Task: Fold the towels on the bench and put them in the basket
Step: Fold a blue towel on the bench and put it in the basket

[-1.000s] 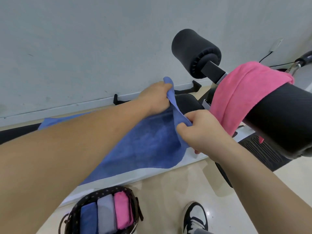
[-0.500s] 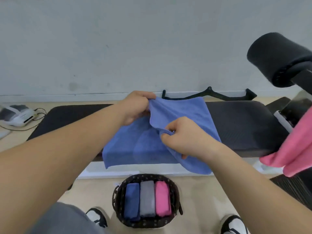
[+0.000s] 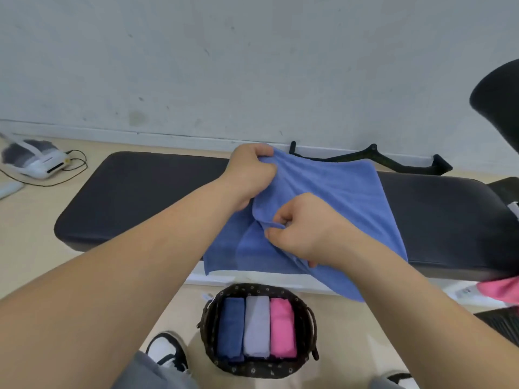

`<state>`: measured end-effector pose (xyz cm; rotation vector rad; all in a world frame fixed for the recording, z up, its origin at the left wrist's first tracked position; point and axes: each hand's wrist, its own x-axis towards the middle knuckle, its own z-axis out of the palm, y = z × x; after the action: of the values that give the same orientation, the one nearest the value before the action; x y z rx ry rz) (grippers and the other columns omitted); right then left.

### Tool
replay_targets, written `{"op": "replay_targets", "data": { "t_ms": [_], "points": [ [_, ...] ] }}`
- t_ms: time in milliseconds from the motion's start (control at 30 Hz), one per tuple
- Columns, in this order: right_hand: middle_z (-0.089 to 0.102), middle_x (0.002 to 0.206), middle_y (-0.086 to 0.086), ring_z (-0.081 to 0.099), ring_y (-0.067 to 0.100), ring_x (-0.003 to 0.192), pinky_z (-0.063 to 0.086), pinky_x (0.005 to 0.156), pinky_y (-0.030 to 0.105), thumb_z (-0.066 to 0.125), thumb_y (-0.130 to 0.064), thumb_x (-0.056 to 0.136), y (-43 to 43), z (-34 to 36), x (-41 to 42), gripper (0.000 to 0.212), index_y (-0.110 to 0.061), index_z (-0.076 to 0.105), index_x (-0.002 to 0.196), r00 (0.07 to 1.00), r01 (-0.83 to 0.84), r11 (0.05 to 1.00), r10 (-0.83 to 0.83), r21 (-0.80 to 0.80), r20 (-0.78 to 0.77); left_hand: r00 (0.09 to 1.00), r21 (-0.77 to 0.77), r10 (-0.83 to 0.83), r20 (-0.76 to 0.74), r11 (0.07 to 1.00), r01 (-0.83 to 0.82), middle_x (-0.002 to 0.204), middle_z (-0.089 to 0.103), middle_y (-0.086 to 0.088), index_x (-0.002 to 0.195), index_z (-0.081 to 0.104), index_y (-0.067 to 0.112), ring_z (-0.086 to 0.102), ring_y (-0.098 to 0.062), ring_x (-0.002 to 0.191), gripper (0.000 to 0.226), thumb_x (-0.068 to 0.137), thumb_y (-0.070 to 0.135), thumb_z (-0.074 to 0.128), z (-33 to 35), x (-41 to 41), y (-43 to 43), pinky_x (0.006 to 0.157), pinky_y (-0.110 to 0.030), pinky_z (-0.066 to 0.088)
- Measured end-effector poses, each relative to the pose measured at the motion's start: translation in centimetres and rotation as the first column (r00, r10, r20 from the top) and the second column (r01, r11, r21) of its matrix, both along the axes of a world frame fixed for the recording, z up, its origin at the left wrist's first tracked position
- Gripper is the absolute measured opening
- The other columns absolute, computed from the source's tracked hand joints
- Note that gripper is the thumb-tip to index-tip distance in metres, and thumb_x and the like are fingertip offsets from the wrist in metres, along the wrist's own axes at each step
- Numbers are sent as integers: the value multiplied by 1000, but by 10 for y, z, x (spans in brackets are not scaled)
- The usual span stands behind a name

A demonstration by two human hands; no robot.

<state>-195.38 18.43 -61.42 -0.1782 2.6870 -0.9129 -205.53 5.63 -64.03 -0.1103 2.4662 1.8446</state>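
A blue towel (image 3: 337, 189) lies spread on the black padded bench (image 3: 146, 197), its near edge hanging over the front. My left hand (image 3: 250, 175) pinches the towel's far corner near the wall side. My right hand (image 3: 303, 228) grips the near corner, folded over the lower layer. On the floor in front stands a dark woven basket (image 3: 209, 327) holding three folded towels side by side: dark blue (image 3: 230, 328), grey (image 3: 257, 327) and pink (image 3: 282, 328). Another pink towel (image 3: 502, 289) shows at the right edge.
A black foam roller pad (image 3: 497, 94) of the bench sticks out at the upper right. A black handle bar (image 3: 373, 160) lies by the wall behind the bench. A white device with cables (image 3: 33, 160) sits on the floor at left. My shoes (image 3: 165, 350) stand beside the basket.
Both hands carried the blue towel's corners leftward, doubling it over itself on the bench. The view swung left, so the pink towel and roller slid to the right edge.
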Motion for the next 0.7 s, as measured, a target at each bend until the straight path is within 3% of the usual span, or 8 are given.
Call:
{"op": "replay_targets", "data": {
  "t_ms": [200,267,333,400,467,567,633,700],
  "points": [
    [47,51,16,44,17,37,48,48,39,56,-20,92,-22,-4,3,27,-4,53,71,996,-11,997,3,-81,-94,997,-59,-9,-83,998,4,104,52,4,108,54,24,51,-15,91,36,86,-3,50,10,3,-36,76,-30,43],
    [67,65,20,57,18,46,58,56,41,61,-24,95,-35,-11,7,25,-4,66,108,998,-54,992,59,-115,38,999,-136,-25,27,990,29,131,53,4,140,49,23,58,-14,102,59,86,2,55,3,5,-50,77,-25,49],
    [76,84,16,67,19,57,56,55,33,66,-30,97,-40,-14,9,53,-13,50,145,961,-44,977,98,-209,258,998,-305,-18,60,952,35,153,38,-3,159,31,21,56,-15,104,79,86,5,58,-5,8,-63,74,-25,47],
    [77,91,13,70,19,60,54,54,32,66,-32,98,-36,-8,5,46,-20,54,140,955,11,957,76,-291,287,999,-418,32,3,908,-27,153,37,-7,157,34,16,50,-14,102,76,87,12,65,-9,11,-72,80,-27,43],
    [76,82,7,68,15,58,53,56,32,64,-33,98,-21,-6,-7,20,-20,69,112,991,105,942,-71,-318,115,998,-500,55,-12,864,-54,137,54,-7,145,50,13,56,-18,98,64,86,27,72,-9,12,-79,78,-31,45],
    [71,99,-7,66,9,91,54,80,34,61,-39,96,15,-12,-29,24,-25,71,114,924,264,964,-262,-30,-279,998,-603,-7,54,797,39,83,61,-1,89,59,12,57,-21,73,40,81,48,75,-7,15,-79,59,-33,44],
    [59,134,2,53,25,125,49,97,43,58,-39,97,44,-20,-38,42,-21,61,134,879,394,905,-321,158,-352,994,-602,-60,94,792,105,70,53,4,74,51,16,51,-16,62,44,79,50,78,-5,18,-72,53,-30,36],
    [50,140,13,44,36,130,44,100,48,55,-39,98,70,-29,-42,49,-12,53,138,858,491,825,-404,278,-316,988,-585,-106,116,796,154,68,55,5,72,50,19,53,-13,61,39,78,44,80,-2,21,-65,52,-28,35]
  ]
}}
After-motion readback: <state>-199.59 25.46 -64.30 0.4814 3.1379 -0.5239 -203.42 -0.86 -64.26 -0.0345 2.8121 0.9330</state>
